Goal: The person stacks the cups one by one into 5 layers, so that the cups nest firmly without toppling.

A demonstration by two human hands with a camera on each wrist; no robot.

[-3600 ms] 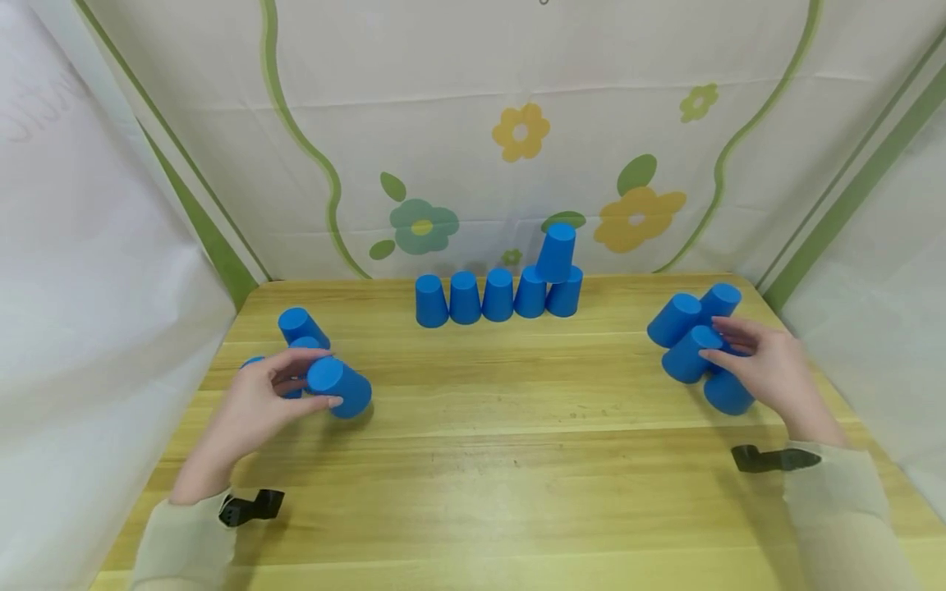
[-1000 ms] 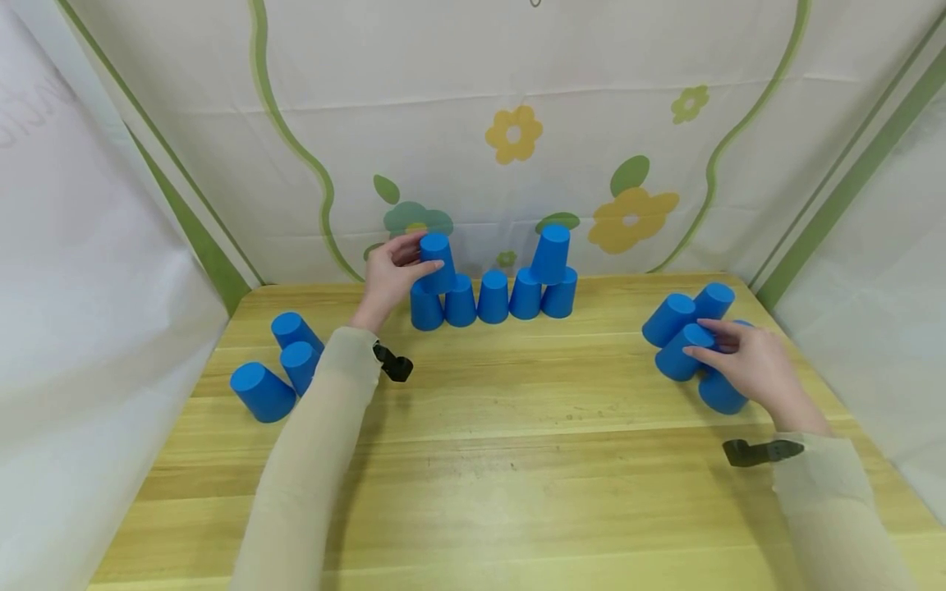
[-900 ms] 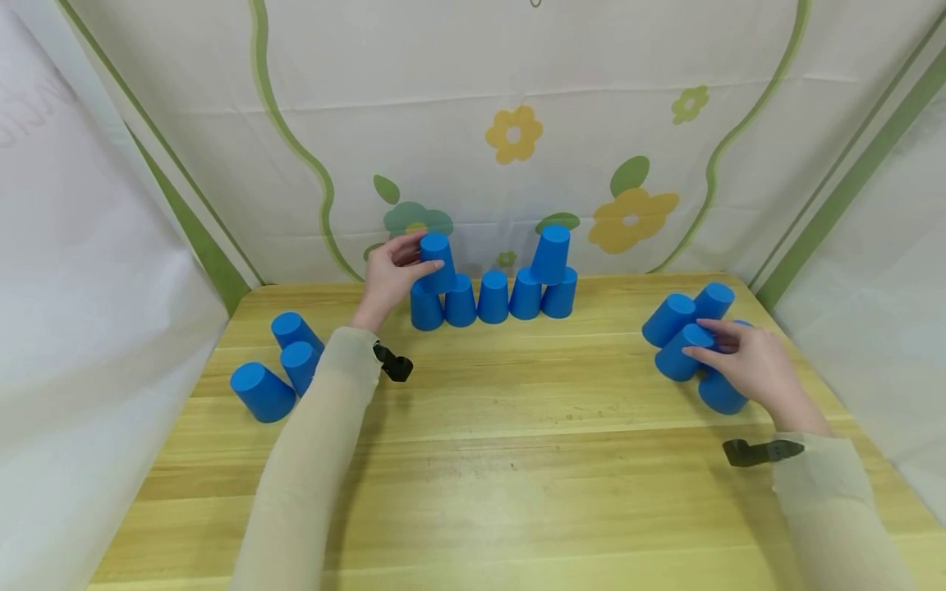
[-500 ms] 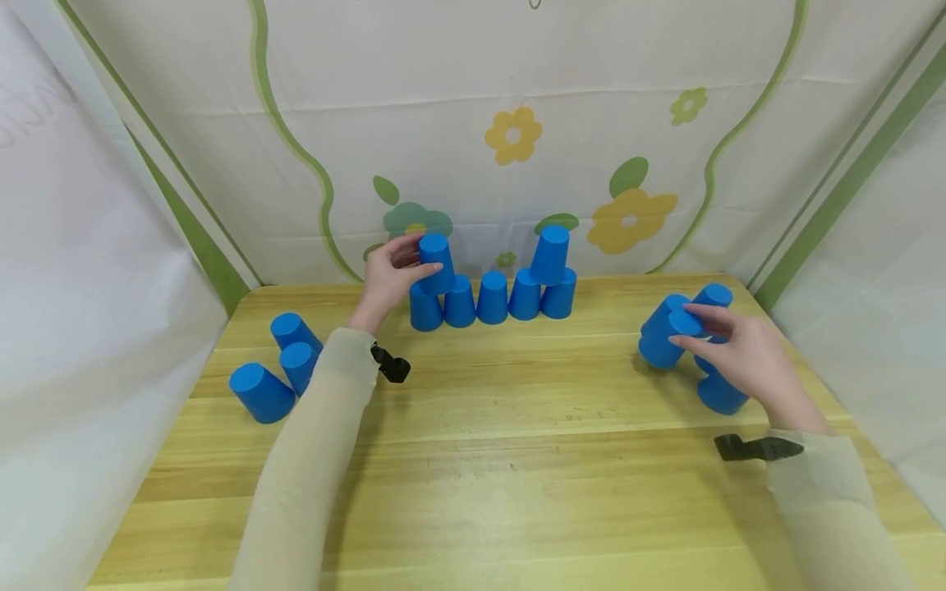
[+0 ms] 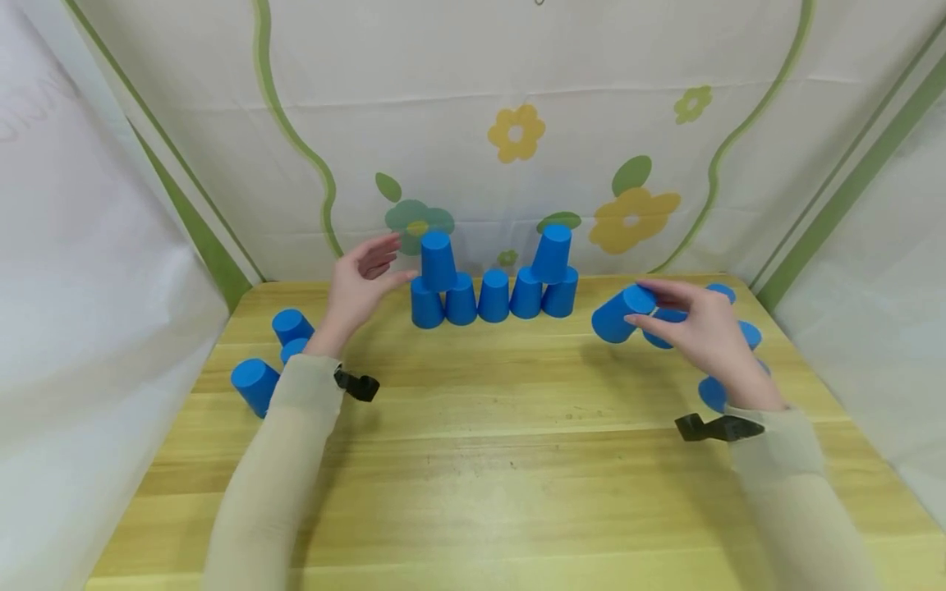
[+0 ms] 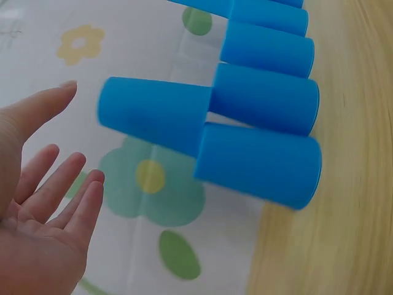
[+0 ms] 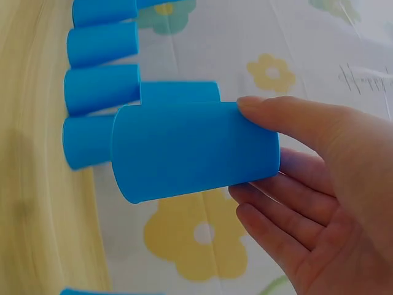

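A row of several upside-down blue cups (image 5: 493, 296) stands along the back of the table. One upper cup (image 5: 438, 261) straddles the two leftmost cups, and another upper cup (image 5: 552, 254) straddles the two rightmost. My left hand (image 5: 360, 283) is just left of the left upper cup, fingers spread and apart from it; the left wrist view shows the gap between fingertips and cup (image 6: 153, 114). Between thumb and fingers, my right hand (image 5: 698, 328) holds a blue cup (image 5: 621, 314) near its closed end, tilted, right of the row. In the right wrist view this held cup (image 7: 193, 150) partly hides the row.
Loose cups (image 5: 254, 386) stand at the table's left, partly behind the left arm. More cups (image 5: 713, 394) stand at the right, partly hidden by the right hand. A white flowered cloth (image 5: 517, 66) hangs right behind the row.
My left hand has let go of the left upper cup and drawn back leftward. My right hand has lifted a cup from the right group and carried it left toward the row.
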